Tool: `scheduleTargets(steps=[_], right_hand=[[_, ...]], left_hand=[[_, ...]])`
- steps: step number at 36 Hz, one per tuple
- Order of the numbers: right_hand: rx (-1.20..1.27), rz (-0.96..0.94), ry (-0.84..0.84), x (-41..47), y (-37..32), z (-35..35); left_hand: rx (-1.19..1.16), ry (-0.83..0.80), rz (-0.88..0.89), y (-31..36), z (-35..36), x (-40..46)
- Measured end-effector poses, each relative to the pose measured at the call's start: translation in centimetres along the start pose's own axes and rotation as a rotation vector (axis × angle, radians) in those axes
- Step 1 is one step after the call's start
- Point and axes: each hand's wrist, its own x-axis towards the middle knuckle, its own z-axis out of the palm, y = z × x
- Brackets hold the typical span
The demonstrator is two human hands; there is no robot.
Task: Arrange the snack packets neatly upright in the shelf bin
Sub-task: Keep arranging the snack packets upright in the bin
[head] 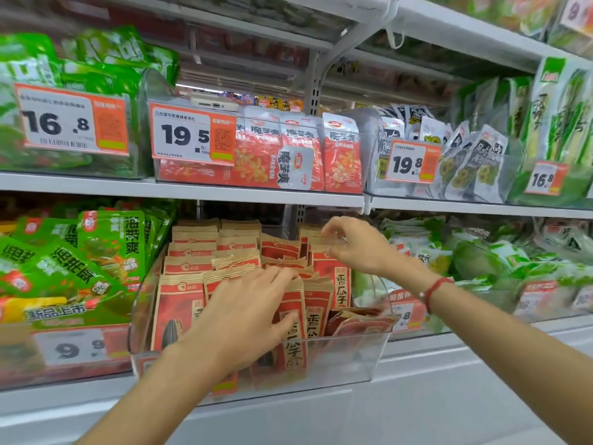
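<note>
Straightening the front rows looks like the step in hand, and it goes best if one hand steadies the pile while the other lifts and sets each packet on its bottom edge.

At the left of the clear shelf bin point(349, 358), the snack packets point(189, 252), brown paper with red panels, stand in tidy rows: long axis vertical, crimped top edges up, printed faces toward the aisle. The left hand point(244, 313) lies flat over the front-middle packets, fingers nearly straight and close together, fingertips point(282, 277) pressing on the crimped tops; it presses and does not grip. Keeping that light press should stop the upright ones from tipping sideways.

Further right, the right hand point(356, 245) hovers above the back rows, fingers loosely curled toward the thumb as if about to pinch a packet top; I cannot tell whether it touches one yet. A red cord sits on that wrist.

At the bin's front right corner, a few fallen packets point(359, 319) lie flat or slumped, long axis near horizontal, faces up. Those likely need standing next.
</note>
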Motion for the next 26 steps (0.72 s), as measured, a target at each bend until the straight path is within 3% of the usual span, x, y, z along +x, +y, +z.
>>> scheduleTargets(steps=[4,9,13,20,26], right_hand=[[-0.348,0.023,-0.235,0.3,0.6,2.1],[-0.296,-0.058,-0.190,-2.1,0.7,0.2],[-0.198,-0.074,-0.364,-4.6,0.8,-0.4],[-0.133,-0.063,-0.078,-5.7,0.2,-1.3],[0.045,-0.139,0.484,-8.9,-0.8,-3.6]], left_hand=[[-0.008,0.034,0.009,0.0,0.2,0.0],[-0.004,0.039,0.004,-0.3,0.3,-0.1],[-0.004,0.038,-0.027,-0.2,0.7,0.1],[0.042,0.039,-0.083,1.5,-0.1,1.2],[0.058,0.027,-0.087,2.3,-1.7,-0.1]])
